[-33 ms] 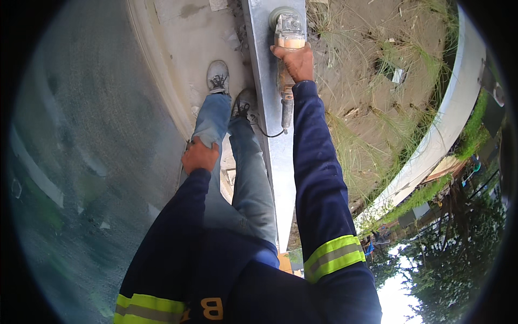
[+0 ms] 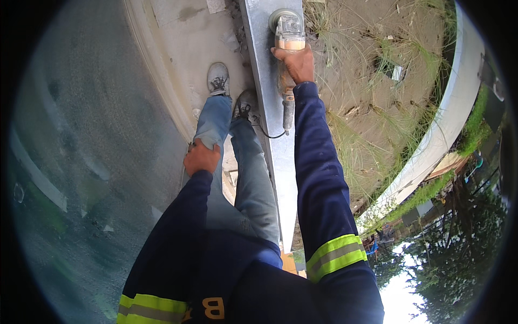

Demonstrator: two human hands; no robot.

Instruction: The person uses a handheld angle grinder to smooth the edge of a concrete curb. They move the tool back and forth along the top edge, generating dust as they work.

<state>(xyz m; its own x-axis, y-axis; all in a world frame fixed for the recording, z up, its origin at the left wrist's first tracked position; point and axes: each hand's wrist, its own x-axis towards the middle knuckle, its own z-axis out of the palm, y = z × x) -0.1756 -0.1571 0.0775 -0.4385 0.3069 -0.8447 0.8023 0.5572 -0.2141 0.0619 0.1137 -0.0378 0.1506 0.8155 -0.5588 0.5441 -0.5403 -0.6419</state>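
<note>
My right hand (image 2: 296, 62) is wrapped round the body of an angle grinder (image 2: 286, 89), dusty and orange-grey. At the grinder's far end, its round disc (image 2: 280, 20) lies against the grey top of a long, narrow ledge (image 2: 264, 81). A black cord (image 2: 272, 136) runs from the grinder's rear end over the ledge's left side. Lower and to the left, my left hand (image 2: 202, 158) rests on my jeans at the left knee, thumb spread from the other fingers. Those fingers are partly hidden, and no tool shows in that hand.
Right of the ledge is a planting bed (image 2: 356, 81) of sandy soil with grass tufts, bounded by a curved pale kerb (image 2: 450, 124). My shoes (image 2: 218, 78) stand on a dusty strip with rubble along the ledge's foot. A grey paved surface (image 2: 108, 97) spreads to the left.
</note>
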